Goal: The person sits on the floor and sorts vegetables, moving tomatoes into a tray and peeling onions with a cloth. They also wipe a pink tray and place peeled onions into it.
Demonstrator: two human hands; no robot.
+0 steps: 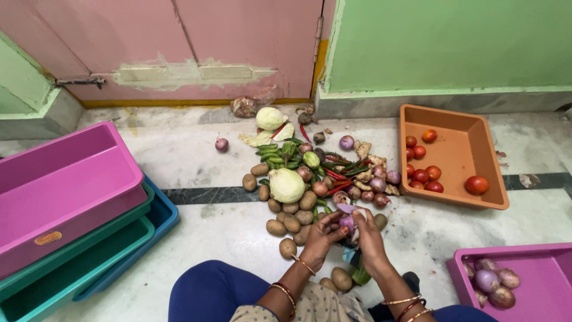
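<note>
Purple and papery, an onion [347, 222] sits pinched between both hands just above the person's lap, low in the view. The left hand [322, 234] cups it from below while the right hand [369, 229] closes over its top, fingers together on the loose skin. It looks light, firm and round, with a dry skin that could slip or flake, so a hold around its middle seems safest. To the right, a pink tray [536, 259] holds more onions. Beyond the hands, lumpy brown potatoes [292, 223], a pale smooth cabbage [287, 185] and green chillies [275, 156] lie heaped on the marble floor [179, 155]. Farther right, an orange tray [465, 149] carries glossy tomatoes.
</note>
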